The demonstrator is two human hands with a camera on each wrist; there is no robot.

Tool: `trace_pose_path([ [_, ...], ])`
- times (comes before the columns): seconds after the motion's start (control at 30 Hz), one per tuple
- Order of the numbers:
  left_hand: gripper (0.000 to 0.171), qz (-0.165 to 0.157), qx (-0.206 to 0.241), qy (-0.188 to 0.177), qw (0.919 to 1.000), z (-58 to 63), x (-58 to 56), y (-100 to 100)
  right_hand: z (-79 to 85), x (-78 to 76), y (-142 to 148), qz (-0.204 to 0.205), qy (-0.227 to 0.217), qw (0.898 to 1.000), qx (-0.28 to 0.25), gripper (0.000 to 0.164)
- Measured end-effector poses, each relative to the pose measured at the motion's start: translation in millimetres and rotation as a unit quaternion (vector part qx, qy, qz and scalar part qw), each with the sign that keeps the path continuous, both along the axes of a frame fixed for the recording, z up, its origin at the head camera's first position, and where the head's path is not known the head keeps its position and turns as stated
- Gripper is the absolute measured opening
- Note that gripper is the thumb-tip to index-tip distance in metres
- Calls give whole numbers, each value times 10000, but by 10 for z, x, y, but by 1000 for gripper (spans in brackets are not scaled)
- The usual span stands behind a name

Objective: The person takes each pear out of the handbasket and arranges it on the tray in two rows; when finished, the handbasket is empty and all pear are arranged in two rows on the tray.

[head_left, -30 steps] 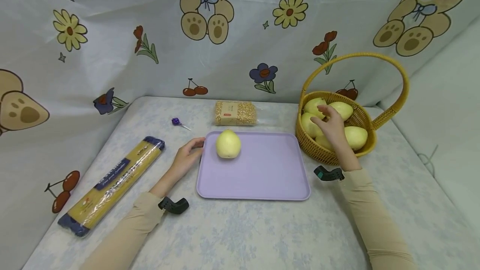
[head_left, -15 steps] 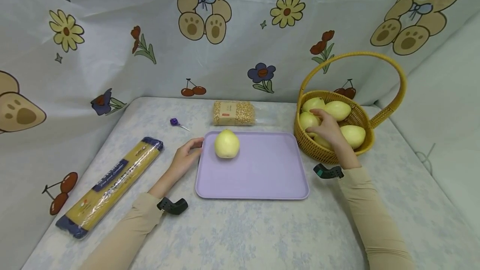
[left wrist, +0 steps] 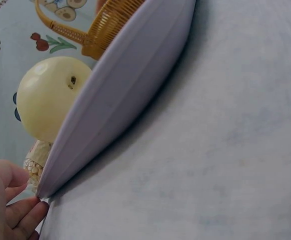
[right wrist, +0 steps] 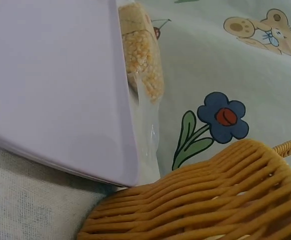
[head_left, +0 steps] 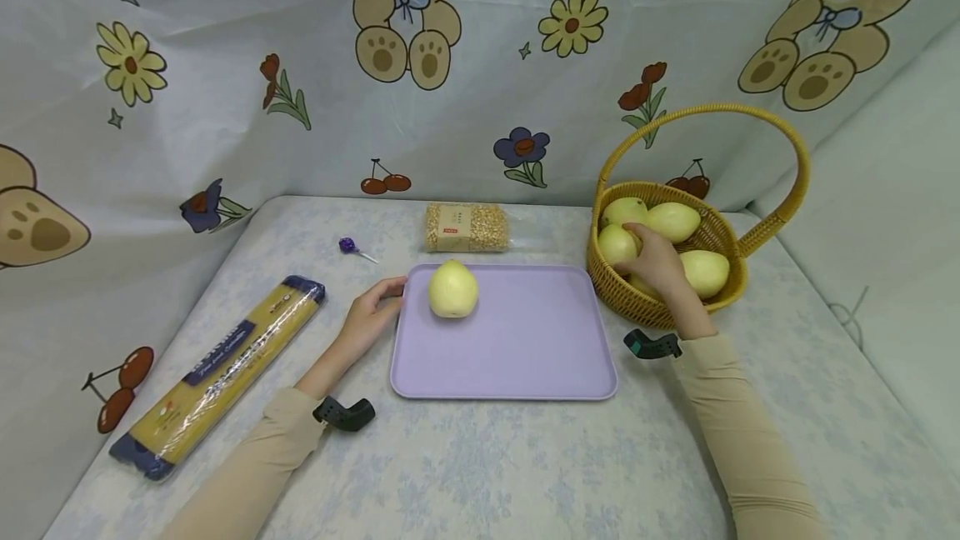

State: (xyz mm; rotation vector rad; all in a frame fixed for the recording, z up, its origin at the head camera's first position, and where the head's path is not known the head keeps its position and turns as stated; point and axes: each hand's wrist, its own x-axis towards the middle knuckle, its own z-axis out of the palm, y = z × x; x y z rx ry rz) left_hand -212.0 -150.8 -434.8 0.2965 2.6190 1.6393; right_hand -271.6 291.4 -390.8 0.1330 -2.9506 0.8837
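My right hand point(head_left: 658, 261) reaches into a yellow wicker basket point(head_left: 626, 300), its thumb and fingers around a pale yellow pear point(head_left: 617, 245) at the left side. Several more pears lie in the basket around it. The right wrist view shows the woven wall but not the hand or its pear. At the far left corner of the lilac tray point(head_left: 517, 348), my left hand point(head_left: 367, 315) touches the rim with relaxed fingers. In the left wrist view, its fingertips point(left wrist: 37, 206) meet the tray's corner. One pear point(head_left: 453, 289) sits on the tray near that hand.
Behind the tray lies a clear bag of yellow corn kernels point(head_left: 467, 227). A purple-wrapped lollipop point(head_left: 348, 246) is at the back left. A long yellow and blue noodle packet point(head_left: 225, 373) lies diagonally on the left. The basket's tall handle point(head_left: 791, 140) arches over the pears.
My right hand has lowered into the basket, and its fingers have closed around the left pear. The left hand stays at the tray's rim. The head view has shifted slightly.
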Motion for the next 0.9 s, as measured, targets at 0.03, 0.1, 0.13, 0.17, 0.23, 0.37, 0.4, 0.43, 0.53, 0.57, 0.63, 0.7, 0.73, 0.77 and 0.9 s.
trace_pose_path([
  [0.03, 40, -5, -6, 9, 10000, -14, -7, -3, -4, 4, -2, -28, 27, 10000, 13, 72],
  [0.1, 40, 3, 19, 15, 10000, -89, -52, -21, -9, 13, -13, -90, 87, 9999, 9, 71],
  [0.13, 41, 3, 36, 34, 10000, -136, -79, -31, -11, 16, -17, -116, 116, 9999, 11, 71],
  [0.17, 41, 4, 56, 52, 10000, -184, -105, -42, -12, 20, -23, -154, 150, 9998, -6, 71],
  [0.23, 41, 14, 51, 97, 9999, -274, -152, -66, -13, 23, -32, -235, 238, 9994, -94, 71],
  [0.37, 40, 39, -3, 124, 9999, -364, -200, -94, -6, 26, -52, -440, 524, 9964, -497, 73],
  [0.4, 40, 46, -27, 128, 9999, -368, -201, -96, -3, 27, -54, -493, 604, 9950, -626, 74],
  [0.43, 39, 53, -32, 125, 9999, -373, -205, -97, 4, 33, -59, -549, 686, 9934, -738, 75],
  [0.53, 40, 19, -97, 185, 9998, -372, -200, -99, 45, 62, -73, -720, 862, 9876, -1096, 76],
  [0.57, 40, 22, -87, 191, 9998, -370, -197, -99, 71, 79, -83, -779, 889, 9857, -1200, 76],
  [0.63, 40, 15, -93, 184, 9998, -363, -189, -98, 134, 115, -109, -933, 894, 9815, -1412, 76],
  [0.7, 40, -3, -107, 165, 9998, -355, -182, -99, 214, 159, -143, -1075, 864, 9776, -1593, 77],
  [0.73, 40, -1, -105, 145, 9998, -351, -179, -99, 255, 182, -159, -1141, 838, 9759, -1663, 77],
  [0.77, 40, 8, -96, 118, 9999, -347, -175, -99, 294, 205, -178, -1198, 808, 9739, -1751, 78],
  [0.9, 40, 12, -117, 100, 9999, -347, -176, -101, 422, 290, -255, -1335, 693, 9706, -1877, 80],
])
